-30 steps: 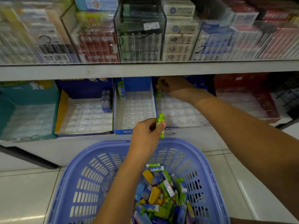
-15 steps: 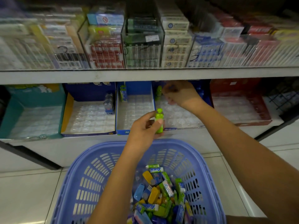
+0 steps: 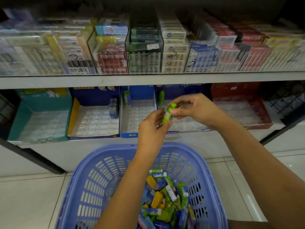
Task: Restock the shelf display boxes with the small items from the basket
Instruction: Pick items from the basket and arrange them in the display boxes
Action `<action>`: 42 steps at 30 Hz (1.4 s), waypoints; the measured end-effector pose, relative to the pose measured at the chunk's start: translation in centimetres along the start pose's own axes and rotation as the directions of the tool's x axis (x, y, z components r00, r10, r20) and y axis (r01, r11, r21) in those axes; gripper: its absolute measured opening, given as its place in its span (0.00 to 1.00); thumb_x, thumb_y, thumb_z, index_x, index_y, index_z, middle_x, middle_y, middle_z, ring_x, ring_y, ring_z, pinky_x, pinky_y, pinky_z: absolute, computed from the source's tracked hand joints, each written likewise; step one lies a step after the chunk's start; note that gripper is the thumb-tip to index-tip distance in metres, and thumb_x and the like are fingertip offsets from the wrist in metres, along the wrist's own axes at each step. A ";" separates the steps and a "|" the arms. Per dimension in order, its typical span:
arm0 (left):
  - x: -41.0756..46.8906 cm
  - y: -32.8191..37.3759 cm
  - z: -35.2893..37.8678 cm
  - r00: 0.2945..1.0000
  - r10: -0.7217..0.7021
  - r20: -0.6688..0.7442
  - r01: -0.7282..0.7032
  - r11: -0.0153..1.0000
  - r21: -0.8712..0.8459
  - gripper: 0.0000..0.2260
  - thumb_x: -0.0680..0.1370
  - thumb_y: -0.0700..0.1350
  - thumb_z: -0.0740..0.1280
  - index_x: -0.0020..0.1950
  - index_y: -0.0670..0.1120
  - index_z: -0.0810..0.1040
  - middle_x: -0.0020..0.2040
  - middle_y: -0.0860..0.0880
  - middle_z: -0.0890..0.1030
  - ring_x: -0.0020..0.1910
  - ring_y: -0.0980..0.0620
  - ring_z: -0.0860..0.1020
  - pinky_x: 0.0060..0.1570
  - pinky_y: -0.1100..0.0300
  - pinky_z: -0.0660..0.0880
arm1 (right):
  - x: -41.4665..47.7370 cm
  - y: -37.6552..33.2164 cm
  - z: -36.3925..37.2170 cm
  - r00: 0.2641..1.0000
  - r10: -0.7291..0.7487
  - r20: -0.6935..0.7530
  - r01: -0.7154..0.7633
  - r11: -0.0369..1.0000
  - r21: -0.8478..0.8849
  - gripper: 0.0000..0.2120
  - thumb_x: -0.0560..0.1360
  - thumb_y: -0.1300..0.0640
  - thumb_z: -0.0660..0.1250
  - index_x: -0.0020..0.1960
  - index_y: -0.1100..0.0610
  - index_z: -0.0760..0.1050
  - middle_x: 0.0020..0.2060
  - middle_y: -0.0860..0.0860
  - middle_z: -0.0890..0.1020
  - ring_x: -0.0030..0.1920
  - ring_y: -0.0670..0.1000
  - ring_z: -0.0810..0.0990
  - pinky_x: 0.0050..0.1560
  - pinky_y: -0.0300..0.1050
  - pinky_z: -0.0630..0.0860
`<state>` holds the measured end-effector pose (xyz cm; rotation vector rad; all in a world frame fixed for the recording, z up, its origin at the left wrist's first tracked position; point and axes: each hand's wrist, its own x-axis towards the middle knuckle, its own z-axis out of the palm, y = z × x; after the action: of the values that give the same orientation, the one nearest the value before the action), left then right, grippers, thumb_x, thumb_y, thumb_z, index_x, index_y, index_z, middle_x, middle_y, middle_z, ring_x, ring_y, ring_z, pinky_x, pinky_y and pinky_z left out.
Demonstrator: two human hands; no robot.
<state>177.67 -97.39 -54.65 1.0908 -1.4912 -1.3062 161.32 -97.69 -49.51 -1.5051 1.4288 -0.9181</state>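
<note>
**While both hands clamp one green bottle (image 3: 168, 114), the basket (image 3: 115, 150) sits below**

As the two arms meet in front of the lower shelf (image 3: 54, 154), here is the left hand (image 3: 152, 129), its grip pinched on the bottle's lower end. The right hand (image 3: 198, 109) has thumb and fingers clamped on the cap end. The bottle is tilted in the air between them, just in front of the fourth display box (image 3: 189, 124). A second green bottle (image 3: 161, 98) stands upright at the back left of that box. Next door, the blue box (image 3: 137, 116) holds one green carton (image 3: 127, 100) at its back left corner. The yellow-edged box (image 3: 92, 121) shows a bluish bottle (image 3: 113, 108) at its back right. The teal box (image 3: 41, 123) is far left, the red box (image 3: 239, 113) far right. Down in the lilac basket, the small items (image 3: 165, 199) lie heaped, green, blue and yellow.
</note>
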 end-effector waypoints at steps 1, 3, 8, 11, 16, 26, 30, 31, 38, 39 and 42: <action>0.1 -0.1 0.4 1.000 -0.010 0.012 0.009 0.998 0.062 0.20 0.77 0.41 0.69 0.69 0.45 0.72 0.62 0.48 0.78 0.58 0.54 0.78 0.59 0.62 0.75 | 0.4 0.3 -0.2 0.994 0.009 -0.106 -0.010 1.000 -0.010 0.10 0.70 0.60 0.74 0.50 0.57 0.81 0.42 0.52 0.84 0.41 0.47 0.83 0.44 0.36 0.80; 0.1 -0.7 1.4 0.995 -0.012 0.099 -0.018 0.953 0.303 0.23 0.79 0.46 0.65 0.73 0.44 0.67 0.68 0.45 0.74 0.63 0.49 0.75 0.60 0.60 0.72 | 2.0 1.0 -0.5 0.945 -0.022 -0.326 -0.038 0.984 -0.176 0.09 0.71 0.59 0.73 0.50 0.61 0.80 0.42 0.53 0.83 0.41 0.47 0.81 0.46 0.33 0.77; -1.0 -2.9 3.9 0.895 -0.118 0.430 -0.290 0.577 0.763 0.26 0.83 0.48 0.55 0.78 0.41 0.52 0.78 0.44 0.54 0.77 0.46 0.52 0.74 0.55 0.54 | 8.0 2.5 -0.1 0.937 -0.062 -0.344 -0.139 0.837 -0.529 0.08 0.72 0.61 0.67 0.40 0.66 0.77 0.43 0.61 0.82 0.48 0.57 0.78 0.51 0.48 0.75; -1.1 -3.9 3.9 0.880 -0.099 0.465 -0.377 0.449 0.810 0.27 0.84 0.48 0.54 0.78 0.40 0.46 0.79 0.43 0.48 0.78 0.46 0.46 0.76 0.54 0.44 | 10.1 3.9 0.2 0.959 -0.047 -0.280 -0.130 0.803 -0.581 0.07 0.73 0.60 0.66 0.42 0.65 0.76 0.43 0.61 0.80 0.47 0.57 0.78 0.46 0.45 0.72; -0.9 -4.4 3.6 0.873 -0.055 0.485 -0.406 0.468 0.785 0.27 0.83 0.47 0.54 0.78 0.41 0.46 0.79 0.44 0.48 0.78 0.47 0.47 0.76 0.56 0.42 | 11.0 5.6 -0.3 0.965 -0.033 -0.261 -0.139 0.779 -0.612 0.10 0.75 0.59 0.67 0.50 0.66 0.78 0.48 0.60 0.81 0.51 0.58 0.78 0.42 0.42 0.69; -0.7 -4.2 2.9 0.864 -0.064 0.500 -0.374 0.584 0.721 0.27 0.83 0.47 0.55 0.78 0.44 0.48 0.79 0.48 0.50 0.78 0.51 0.48 0.74 0.60 0.48 | 10.8 4.1 0.4 0.968 0.130 -0.216 -0.246 0.674 -0.697 0.09 0.76 0.56 0.65 0.53 0.59 0.77 0.52 0.57 0.80 0.56 0.56 0.78 0.44 0.37 0.68; -3.2 -5.0 1.9 0.943 0.153 0.294 -0.288 0.818 0.498 0.17 0.82 0.45 0.59 0.71 0.45 0.69 0.71 0.47 0.71 0.67 0.49 0.69 0.66 0.57 0.68 | 6.5 2.8 1.4 0.948 -0.034 -0.317 -0.198 0.715 -0.670 0.10 0.74 0.58 0.67 0.53 0.63 0.76 0.48 0.57 0.82 0.50 0.55 0.80 0.50 0.45 0.74; -3.9 -5.8 1.7 0.955 0.159 0.252 -0.266 0.836 0.480 0.13 0.82 0.44 0.60 0.66 0.45 0.74 0.65 0.46 0.76 0.61 0.49 0.74 0.60 0.55 0.72 | 5.0 2.4 1.7 0.953 -0.039 -0.300 -0.174 0.742 -0.648 0.08 0.73 0.58 0.69 0.48 0.62 0.78 0.42 0.54 0.83 0.44 0.52 0.81 0.48 0.46 0.76; -9.1 -15.6 0.0 0.631 -0.590 0.504 -0.114 0.572 0.812 0.13 0.81 0.41 0.58 0.63 0.40 0.75 0.59 0.38 0.77 0.57 0.39 0.76 0.52 0.50 0.73 | -3.1 4.8 8.3 0.750 0.530 0.395 -0.110 0.690 -0.716 0.12 0.72 0.52 0.72 0.46 0.62 0.82 0.38 0.56 0.84 0.38 0.53 0.83 0.43 0.44 0.79; -10.2 -16.8 -0.5 0.547 -0.653 0.524 -0.108 0.565 0.818 0.14 0.80 0.40 0.58 0.65 0.39 0.72 0.61 0.37 0.75 0.59 0.38 0.75 0.52 0.49 0.72 | -3.6 6.6 9.7 0.701 0.590 0.400 -0.092 0.632 -0.770 0.12 0.74 0.55 0.70 0.47 0.66 0.81 0.38 0.58 0.82 0.37 0.57 0.80 0.42 0.47 0.77; -12.3 -19.5 -1.7 0.427 -0.735 0.527 -0.119 0.533 0.838 0.23 0.79 0.39 0.62 0.74 0.44 0.62 0.70 0.40 0.68 0.65 0.40 0.71 0.58 0.49 0.71 | -6.1 12.6 13.0 0.549 0.735 0.397 0.029 0.458 -0.889 0.05 0.77 0.66 0.63 0.44 0.67 0.75 0.37 0.61 0.72 0.29 0.53 0.61 0.35 0.47 0.64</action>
<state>183.95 -87.37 -74.49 1.4395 -3.0093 -1.6465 168.11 -90.33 -65.81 -1.7072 1.4577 0.8712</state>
